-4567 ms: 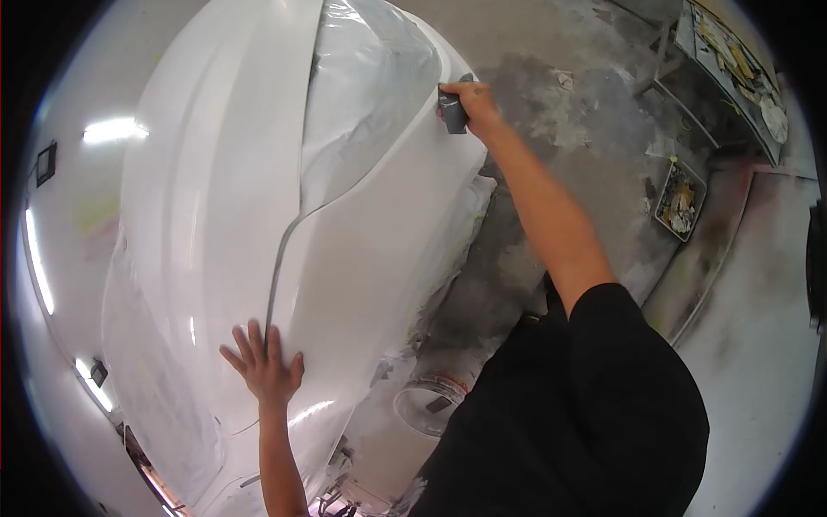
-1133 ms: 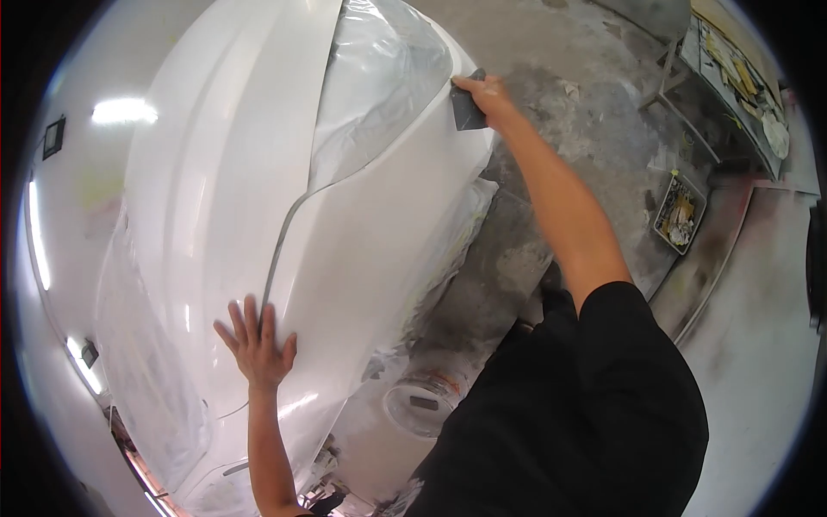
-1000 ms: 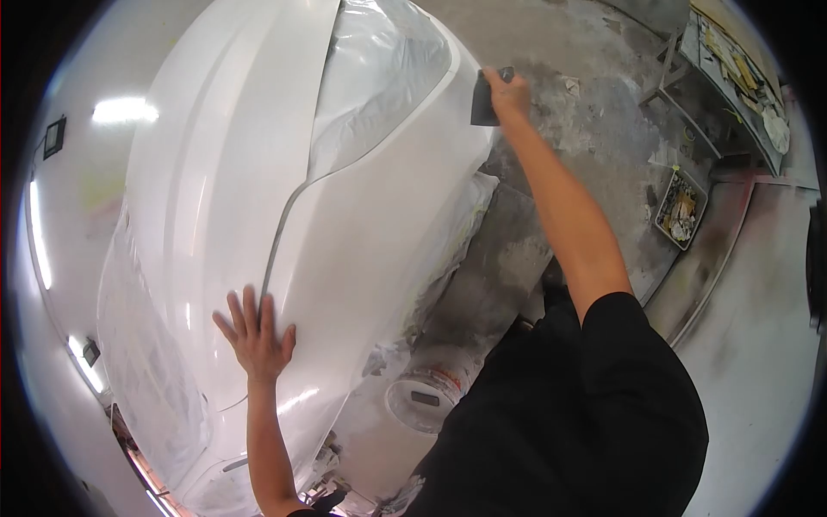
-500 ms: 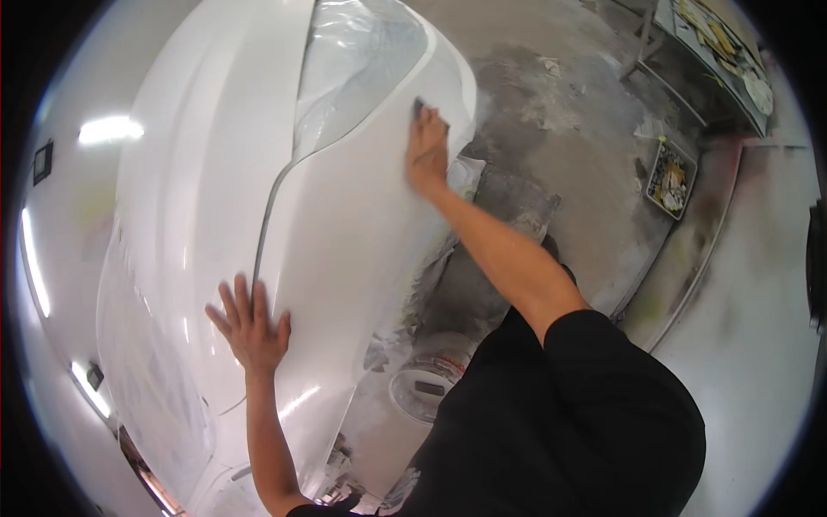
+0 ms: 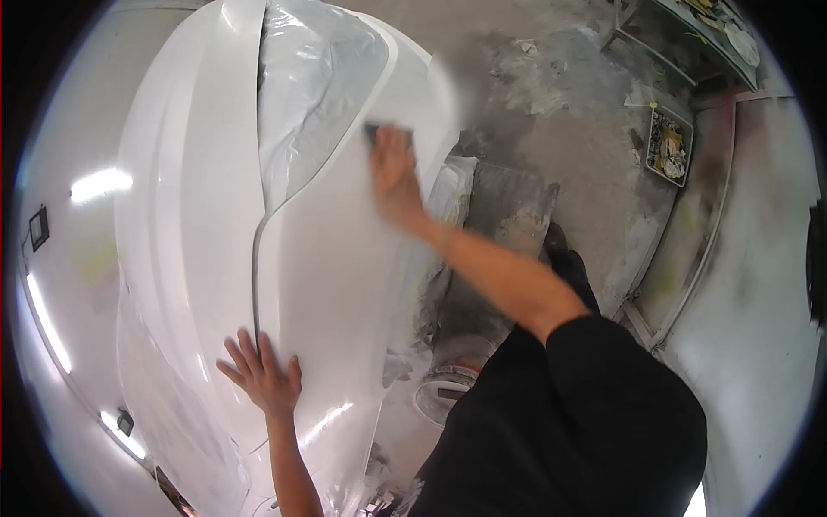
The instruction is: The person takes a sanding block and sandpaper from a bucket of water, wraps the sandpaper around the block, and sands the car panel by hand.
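Note:
My right hand [image 5: 395,177] presses a dark grey sanding pad [image 5: 372,133] against the white fender [image 5: 332,258] of a car. The pad shows at both sides of the fingers, just below the masked headlight; the hand is slightly blurred and covers most of it. My left hand [image 5: 269,379] lies flat with fingers spread over the seam between fender and hood [image 5: 194,250], holding nothing. Crinkled clear plastic film [image 5: 319,77] covers the headlight area.
A round bucket [image 5: 420,405] with a dark block on its lid stands by my legs. A litter-filled bin [image 5: 669,146] sits at right, near a metal-legged table [image 5: 711,39]. More plastic film [image 5: 168,388] drapes the car at left. Masking sheets [image 5: 455,194] hang along the fender's lower edge.
My right hand has slid the sanding pad back along the fender, toward the left and nearer to me. The view has shifted; my left hand stays spread on the seam.

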Available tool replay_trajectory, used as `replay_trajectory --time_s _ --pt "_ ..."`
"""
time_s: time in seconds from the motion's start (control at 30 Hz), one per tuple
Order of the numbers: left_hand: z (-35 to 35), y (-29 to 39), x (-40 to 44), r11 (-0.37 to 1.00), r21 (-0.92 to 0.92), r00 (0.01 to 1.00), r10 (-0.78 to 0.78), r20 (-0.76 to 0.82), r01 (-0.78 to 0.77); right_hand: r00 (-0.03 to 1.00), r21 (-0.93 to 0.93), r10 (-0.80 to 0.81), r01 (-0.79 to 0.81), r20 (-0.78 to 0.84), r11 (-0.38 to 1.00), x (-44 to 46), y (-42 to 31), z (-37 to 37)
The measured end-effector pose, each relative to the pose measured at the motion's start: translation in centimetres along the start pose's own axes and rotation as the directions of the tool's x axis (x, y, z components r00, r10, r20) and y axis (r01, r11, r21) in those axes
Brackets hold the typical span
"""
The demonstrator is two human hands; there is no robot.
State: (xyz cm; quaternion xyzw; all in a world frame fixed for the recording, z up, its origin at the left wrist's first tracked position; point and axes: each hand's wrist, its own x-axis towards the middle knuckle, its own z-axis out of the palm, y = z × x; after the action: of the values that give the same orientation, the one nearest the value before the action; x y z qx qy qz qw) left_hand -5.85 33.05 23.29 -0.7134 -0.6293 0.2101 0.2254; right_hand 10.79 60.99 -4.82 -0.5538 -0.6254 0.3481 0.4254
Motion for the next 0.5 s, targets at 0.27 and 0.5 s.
replay_trajectory --time_s 0.27,0.5 --pt "-0.6 0.1 0.4 0.999 -0.051 1.000 -0.012 -0.019 0.011 0.976 0.242 0.217 -0.212 0.006 0.947 12.0 8.8 -0.3" --pt "-0.4 0.1 0.3 1.000 -0.026 1.000 -0.017 -0.020 0.016 0.882 0.649 0.332 -0.471 0.335 0.597 9.6 12.7 -8.9"
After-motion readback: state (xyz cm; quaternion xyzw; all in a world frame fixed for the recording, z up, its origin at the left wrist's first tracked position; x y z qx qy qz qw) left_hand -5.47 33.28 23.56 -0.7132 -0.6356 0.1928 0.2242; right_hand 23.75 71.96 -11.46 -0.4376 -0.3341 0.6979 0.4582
